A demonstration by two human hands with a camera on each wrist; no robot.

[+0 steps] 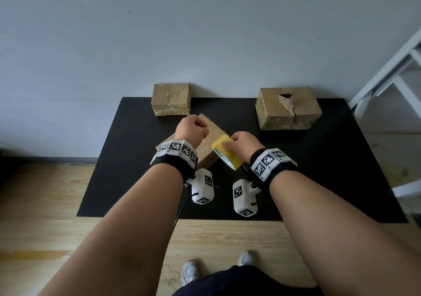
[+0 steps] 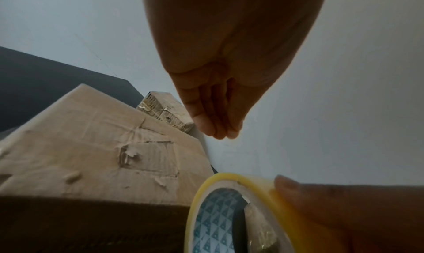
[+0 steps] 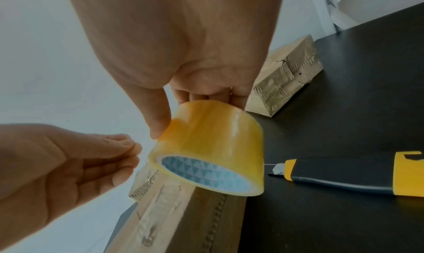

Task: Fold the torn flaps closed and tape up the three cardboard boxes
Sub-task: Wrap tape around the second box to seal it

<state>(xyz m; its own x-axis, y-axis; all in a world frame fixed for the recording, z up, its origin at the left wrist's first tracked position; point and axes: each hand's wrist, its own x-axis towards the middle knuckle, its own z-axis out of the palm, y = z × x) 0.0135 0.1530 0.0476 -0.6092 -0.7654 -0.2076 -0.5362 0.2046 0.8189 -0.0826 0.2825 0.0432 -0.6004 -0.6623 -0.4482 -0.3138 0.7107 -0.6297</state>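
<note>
My right hand point(image 1: 230, 142) grips a yellow tape roll point(image 1: 227, 156) just above the near cardboard box point(image 1: 214, 134), which sits cornerwise on the black table point(image 1: 114, 170). In the right wrist view the thumb and fingers point(image 3: 158, 128) clamp the tape roll point(image 3: 211, 148). My left hand point(image 1: 193, 129) hovers over the same box point(image 2: 91, 148), whose top shows a torn, creased patch. The fingertips point(image 3: 133, 153) of my left hand are pinched together close to the roll; I see no tape strip between them. A box point(image 1: 170, 97) stands back left. Another box point(image 1: 287, 109) with a torn hole stands back right.
A yellow and black utility knife point(image 3: 344, 177) lies on the table right of the near box, blade out. A white frame point(image 1: 391, 68) stands past the table's right edge. The wall runs behind the boxes. Wooden floor and my shoes lie below the front edge.
</note>
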